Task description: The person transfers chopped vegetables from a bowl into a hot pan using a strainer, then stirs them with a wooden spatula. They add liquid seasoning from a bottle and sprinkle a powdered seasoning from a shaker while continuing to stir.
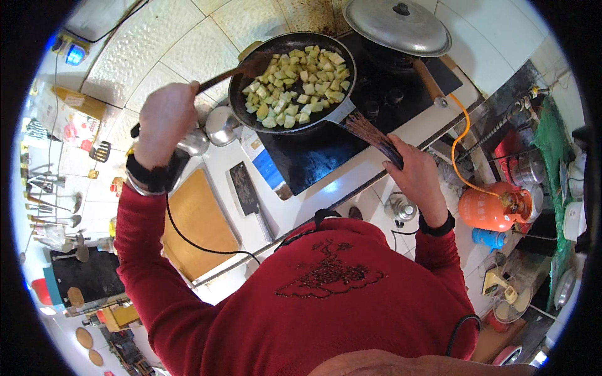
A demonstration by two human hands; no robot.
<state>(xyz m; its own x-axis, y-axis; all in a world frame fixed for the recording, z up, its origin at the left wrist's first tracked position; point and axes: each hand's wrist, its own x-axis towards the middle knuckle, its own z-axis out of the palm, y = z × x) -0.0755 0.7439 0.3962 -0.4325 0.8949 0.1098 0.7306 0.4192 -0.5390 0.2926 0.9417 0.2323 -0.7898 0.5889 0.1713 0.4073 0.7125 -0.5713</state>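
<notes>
A dark frying pan (233,104) is tilted or held over the left part of the black gas stove (301,162); whether it touches the stove I cannot tell. Pale green diced vegetable pieces (308,87) cover much of its inside. My right hand (416,171) grips the pan's worn wooden handle (371,134). In my left hand (169,122) is a wooden spatula (221,80), its blade inside the pan at the left rim, against the diced pieces. My left fingers are wrapped around the spatula's handle.
A cleaver (247,195) lies on the white counter beside a wooden cutting board (197,221). Metal bowls (220,126) stand left of the pan. A lidded pan (397,26) occupies the back burner area, its handle (428,80) pointing forward. An orange gas cylinder (489,207) stands at right, with a hose (458,136).
</notes>
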